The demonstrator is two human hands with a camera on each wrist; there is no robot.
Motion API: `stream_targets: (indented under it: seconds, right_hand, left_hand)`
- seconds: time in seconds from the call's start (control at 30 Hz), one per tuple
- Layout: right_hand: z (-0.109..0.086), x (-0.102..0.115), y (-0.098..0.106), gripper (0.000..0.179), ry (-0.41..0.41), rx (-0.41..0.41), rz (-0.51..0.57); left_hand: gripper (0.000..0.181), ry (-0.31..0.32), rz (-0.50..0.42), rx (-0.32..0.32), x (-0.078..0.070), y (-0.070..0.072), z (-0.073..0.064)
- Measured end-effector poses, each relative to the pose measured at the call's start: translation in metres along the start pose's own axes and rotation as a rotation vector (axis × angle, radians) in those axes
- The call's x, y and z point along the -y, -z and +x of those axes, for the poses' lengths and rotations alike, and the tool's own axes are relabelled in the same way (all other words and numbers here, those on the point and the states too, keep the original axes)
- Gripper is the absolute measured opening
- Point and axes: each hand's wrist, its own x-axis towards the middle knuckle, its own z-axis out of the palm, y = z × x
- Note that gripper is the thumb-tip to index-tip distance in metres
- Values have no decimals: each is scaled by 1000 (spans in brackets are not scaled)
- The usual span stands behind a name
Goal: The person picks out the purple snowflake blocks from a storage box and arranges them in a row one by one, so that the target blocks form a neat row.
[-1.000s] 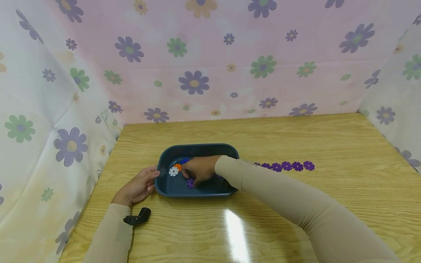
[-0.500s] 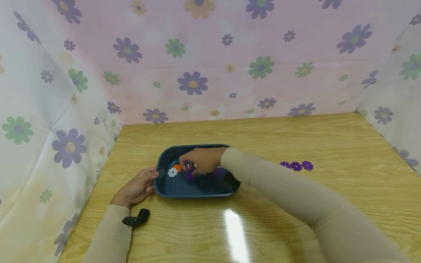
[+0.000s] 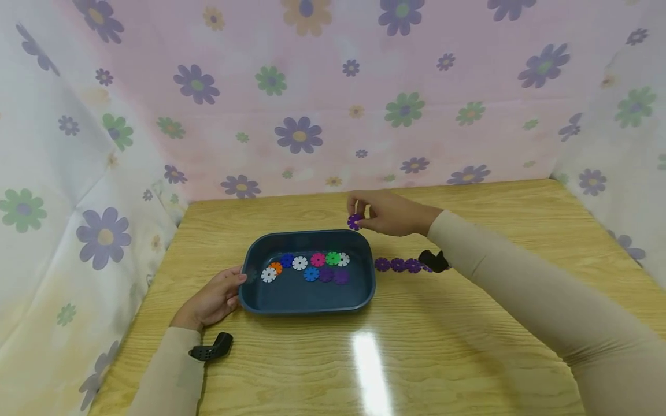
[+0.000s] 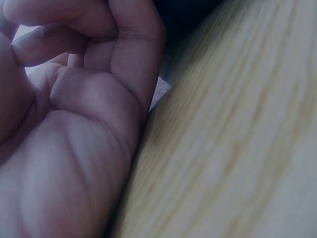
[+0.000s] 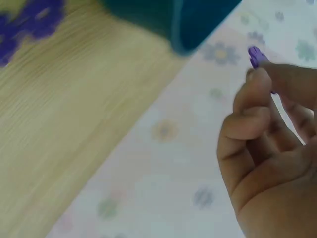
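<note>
My right hand (image 3: 398,214) pinches a purple notched plastic disc (image 3: 354,222) between thumb and fingers, above the far right rim of the dark blue tray (image 3: 312,303). In the right wrist view the same purple disc (image 5: 255,57) shows edge-on at the fingertips. With its thumb on the rim, my left hand (image 3: 213,299) grips the tray's left end. Its curled fingers (image 4: 133,59) appear in the left wrist view. Several discs lie in the tray, among them a green disc (image 3: 333,259), a pink disc (image 3: 318,260) and a light blue disc (image 3: 311,274).
A row of purple discs (image 3: 398,265) runs rightward across the wooden table (image 3: 291,364) from the tray's right end, partly hidden by the right wrist's black camera (image 3: 434,261). Flower-patterned cloth (image 3: 333,115) stands behind the table and at both sides.
My right hand has risen out of the tray and moved right and away, carrying a purple disc. The discs in the tray are uncovered. My left hand keeps its grip on the tray.
</note>
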Motion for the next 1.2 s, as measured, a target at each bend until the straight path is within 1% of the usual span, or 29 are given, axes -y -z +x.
stream_targets:
  seconds: [0.1, 0.23, 0.37, 0.5, 0.67, 0.83, 0.97, 1.07, 1.2]
  right_hand:
    - [-23, -18, 9, 18, -47, -90, 15]
    - [-56, -42, 20, 17, -100, -192, -2]
    - [-90, -66, 28, 18, -185, -261, -37]
    - [-122, -88, 32, 18, -263, -300, -49]
    - [-160, -116, 27, 21, -357, -317, -41]
    - [-189, -143, 18, 22, -445, -280, 11]
    - [-205, -159, 12, 20, -507, -249, 59]
    - [-214, -167, 8, 20, -515, -238, 93]
    - [-219, -176, 2, 19, -503, -233, 133]
  left_hand:
    - [28, 5, -5, -3, 0, 0, -1]
    - [28, 6, -12, -3, 0, 0, -1]
    - [27, 9, -14, -1, -1, -1, -1]
    - [27, 14, -10, 2, -1, -2, -1]
    - [27, 5, 8, 3, -1, -3, 0]
    - [29, 1, 0, 3, 0, -5, -3]
    - [30, 2, -1, 6, 1, -5, -3]
    - [31, -2, -3, 14, 1, -5, -3]
    - [32, -5, -12, 18, 1, -4, -2]
